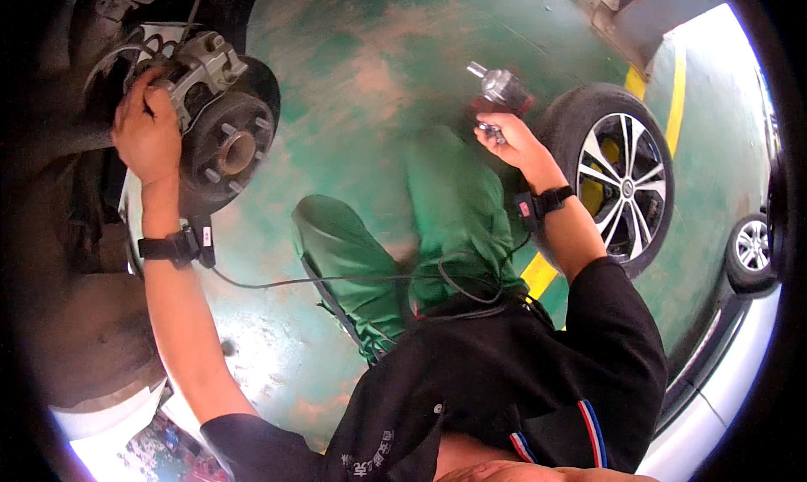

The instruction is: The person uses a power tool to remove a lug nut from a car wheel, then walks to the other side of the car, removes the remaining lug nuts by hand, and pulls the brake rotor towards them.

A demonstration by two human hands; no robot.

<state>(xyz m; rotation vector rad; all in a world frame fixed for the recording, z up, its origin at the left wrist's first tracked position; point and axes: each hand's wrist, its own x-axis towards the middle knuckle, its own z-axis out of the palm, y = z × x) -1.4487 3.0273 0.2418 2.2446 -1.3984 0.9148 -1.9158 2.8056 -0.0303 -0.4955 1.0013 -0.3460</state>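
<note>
At the upper left, my left hand (149, 137) is closed against the back of a grey brake caliper (210, 66), with some fingertips hidden behind it. The caliper sits over a dark wheel hub and brake disc (210, 158) with several bare studs. My right hand (511, 142) is over by my knee, its fingers curled round small shiny metal pieces (491, 133) whose kind I cannot make out. Just beyond that hand lies an impact wrench (503, 89) with a silver nose and a dark red body.
A wheel with a tyre (609, 175) and silver spokes is beside my right forearm. The green floor (336, 79) carries yellow lines. A cable (336, 279) runs between my wrist straps across my green trousers. Another car's wheel (752, 247) shows at far right.
</note>
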